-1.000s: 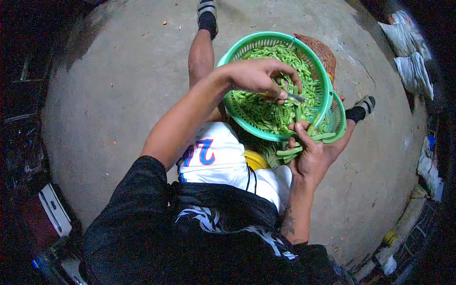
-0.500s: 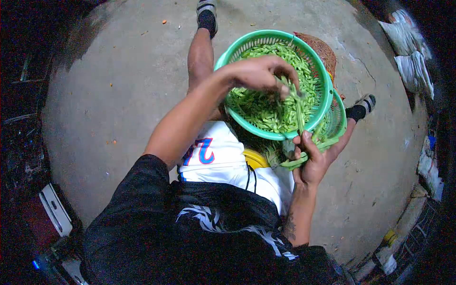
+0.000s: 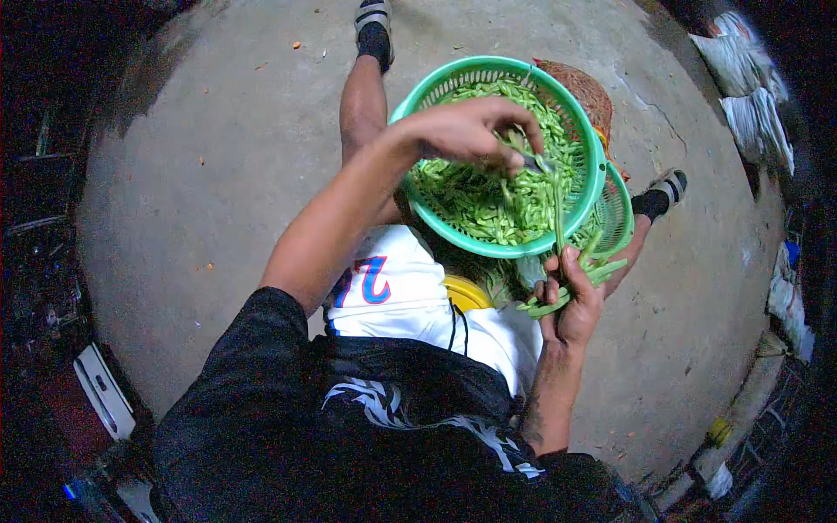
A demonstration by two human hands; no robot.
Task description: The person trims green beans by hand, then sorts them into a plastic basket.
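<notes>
My left hand [image 3: 479,131] is closed over a large green basket [image 3: 410,213] heaped with short cut pieces of green bean [image 3: 497,213]. From its fingers sticks a small grey blade, apparently a knife [image 3: 534,163], touching or close to the upper end of a bean. In my right hand [image 3: 571,301], just outside the basket's near rim, I grip several long green beans [image 3: 602,270]. One bean [image 3: 559,205] points up from it over the basket toward the blade. The knife's handle is hidden in my left fingers.
A smaller green basket [image 3: 621,213] stands at the right, partly under the large one. Behind them lies a reddish mesh sack [image 3: 584,91]. Something yellow and round [image 3: 466,292] sits between my legs. White sacks [image 3: 754,122] lie at the far right of the concrete floor [image 3: 235,174].
My left hand has shifted slightly, and the blade now shows more clearly. The beans in my right hand have fanned apart, with the upright one still held toward the blade.
</notes>
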